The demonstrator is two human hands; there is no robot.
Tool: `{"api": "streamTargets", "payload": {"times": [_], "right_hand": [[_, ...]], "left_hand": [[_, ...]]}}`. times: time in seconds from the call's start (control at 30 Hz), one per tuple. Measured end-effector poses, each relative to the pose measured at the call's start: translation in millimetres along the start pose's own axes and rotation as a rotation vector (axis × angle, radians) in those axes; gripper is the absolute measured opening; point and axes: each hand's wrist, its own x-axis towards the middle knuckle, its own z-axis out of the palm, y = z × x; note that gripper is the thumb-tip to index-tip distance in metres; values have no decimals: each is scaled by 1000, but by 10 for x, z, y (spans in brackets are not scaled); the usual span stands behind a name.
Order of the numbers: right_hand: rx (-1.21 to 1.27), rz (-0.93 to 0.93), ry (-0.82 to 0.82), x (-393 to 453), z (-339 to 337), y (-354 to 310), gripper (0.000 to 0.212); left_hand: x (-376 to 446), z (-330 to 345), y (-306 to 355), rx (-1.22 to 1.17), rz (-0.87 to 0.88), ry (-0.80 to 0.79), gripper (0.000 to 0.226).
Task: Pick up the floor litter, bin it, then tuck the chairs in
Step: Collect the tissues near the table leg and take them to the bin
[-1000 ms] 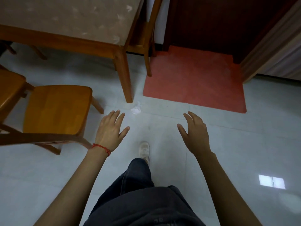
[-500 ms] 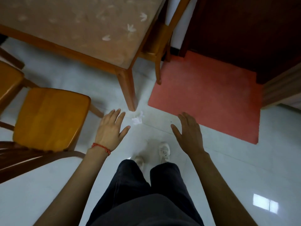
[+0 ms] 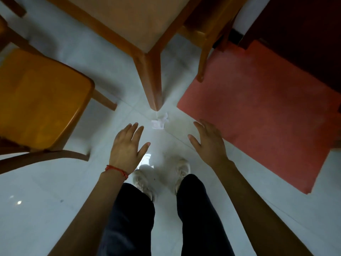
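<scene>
A crumpled white scrap of paper [image 3: 160, 122] lies on the pale tiled floor right below the foot of the table leg [image 3: 151, 84]. My left hand [image 3: 127, 148], with a red string at the wrist, hovers just below and left of the scrap with its fingers spread, empty. My right hand [image 3: 209, 143] hovers to the scrap's right, fingers straight, also empty. A wooden chair [image 3: 40, 100] with an orange seat stands pulled out at the left. A second chair [image 3: 204, 32] sits by the table's right side, mostly hidden.
The wooden table [image 3: 127, 23] fills the top middle. A red mat [image 3: 263, 109] lies on the floor at right, before a dark wooden door [image 3: 304, 34]. My feet in white shoes [image 3: 181, 169] stand just behind the scrap.
I have stepped closer and the view has tipped further down. The scrap and table leg now sit nearer, between my two hands. Both feet stand together.
</scene>
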Motion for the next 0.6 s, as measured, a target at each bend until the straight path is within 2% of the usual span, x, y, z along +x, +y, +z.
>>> {"api": "streamTargets", "payload": {"times": [0.27, 0.4, 0.6], "right_hand": [[-91, -140, -37, 1102, 1369, 570, 50], [-160, -214, -43, 1683, 2036, 942, 51], [-256, -356, -69, 2330, 3065, 1550, 48]], "left_hand": [[698, 1465, -672, -27, -25, -28, 80], [1112, 2268, -1043, -32, -54, -9, 53], [1742, 3390, -1491, -56, -58, 33, 51]]}}
